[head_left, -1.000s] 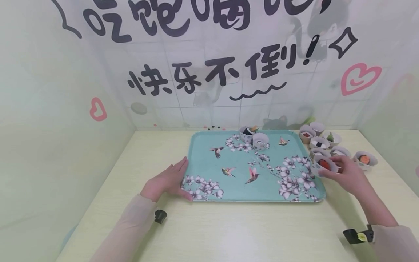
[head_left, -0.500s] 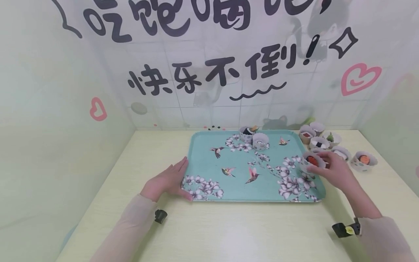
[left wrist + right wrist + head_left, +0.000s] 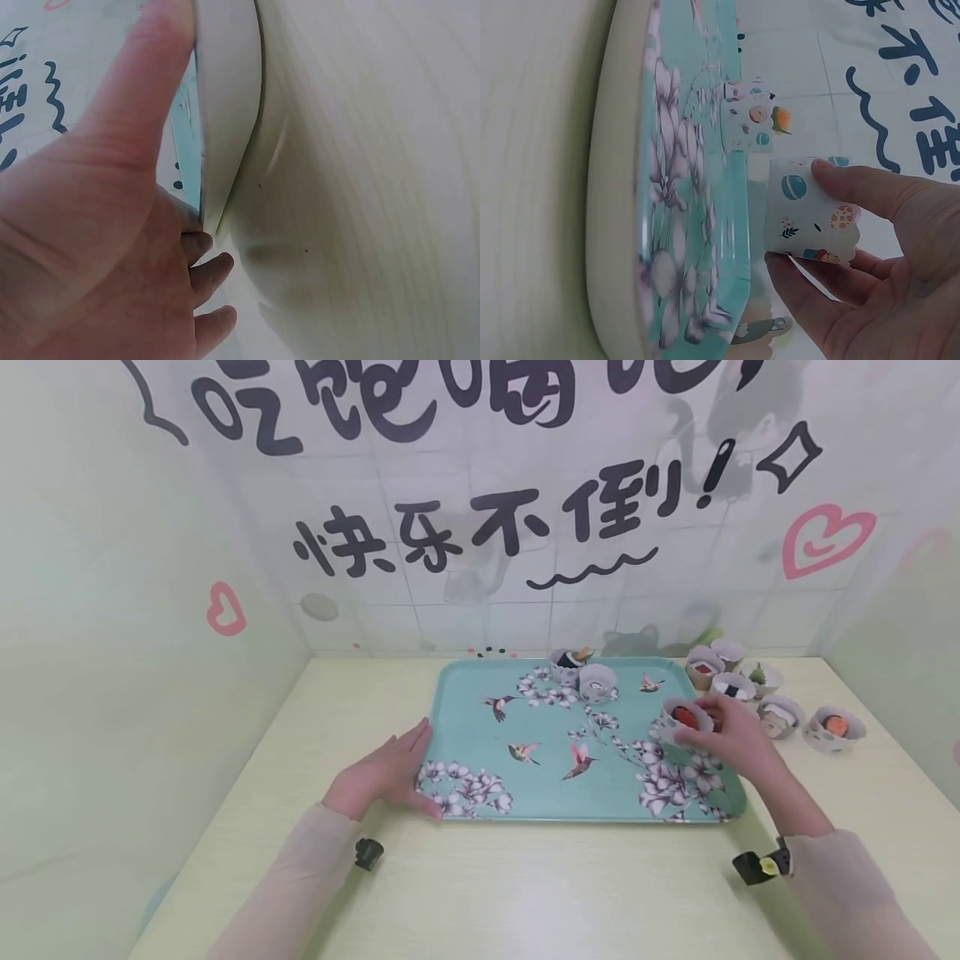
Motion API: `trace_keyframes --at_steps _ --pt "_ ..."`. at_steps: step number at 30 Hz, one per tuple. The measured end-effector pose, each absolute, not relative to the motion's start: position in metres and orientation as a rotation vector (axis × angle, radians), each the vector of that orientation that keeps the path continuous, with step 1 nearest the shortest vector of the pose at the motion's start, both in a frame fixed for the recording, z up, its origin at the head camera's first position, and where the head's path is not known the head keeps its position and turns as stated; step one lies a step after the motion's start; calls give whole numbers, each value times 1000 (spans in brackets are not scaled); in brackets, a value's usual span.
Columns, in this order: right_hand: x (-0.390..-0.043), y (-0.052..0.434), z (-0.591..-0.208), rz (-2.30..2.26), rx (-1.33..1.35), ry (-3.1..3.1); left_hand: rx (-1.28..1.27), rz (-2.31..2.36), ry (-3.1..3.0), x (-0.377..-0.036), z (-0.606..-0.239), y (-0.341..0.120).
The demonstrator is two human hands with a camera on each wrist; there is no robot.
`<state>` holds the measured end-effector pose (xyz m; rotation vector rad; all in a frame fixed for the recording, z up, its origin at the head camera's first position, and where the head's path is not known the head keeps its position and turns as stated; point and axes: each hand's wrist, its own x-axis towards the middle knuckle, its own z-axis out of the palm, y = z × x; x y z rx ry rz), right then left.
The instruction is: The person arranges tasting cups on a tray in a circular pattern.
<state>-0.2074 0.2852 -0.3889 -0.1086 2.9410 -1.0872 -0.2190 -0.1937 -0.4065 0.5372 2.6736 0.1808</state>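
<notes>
My right hand (image 3: 738, 742) pinches a small patterned paper cake cup (image 3: 667, 727) between thumb and fingers, holding it over the right part of the tray. Something red-orange (image 3: 685, 717) lies in that cup. The right wrist view shows the thumb on the side of the printed cup (image 3: 810, 217), which is above the tray surface. My left hand (image 3: 381, 778) rests at the left front corner of the turquoise tray (image 3: 457, 718), fingers along its side and thumb at the front rim. Two more cups stand on the tray at the back, a filled one (image 3: 564, 672) and a pale one (image 3: 597, 685).
Right of the tray, several filled cups stand on the table, among them one with an orange piece (image 3: 835, 730) and one with a green piece (image 3: 760, 677). A printed curtain (image 3: 480, 610) hangs behind the table (image 3: 555, 893).
The right hand has carried the cup with the red-orange piece leftward and slightly back, from the group at the right to above the tray. The left hand has stayed in place.
</notes>
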Motion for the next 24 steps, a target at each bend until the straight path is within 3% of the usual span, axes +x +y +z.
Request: trace_keyframes --at_steps 24 --pt "-237 247 -394 -1147 -45 2848 544 192 2683 -218 -406 -193"
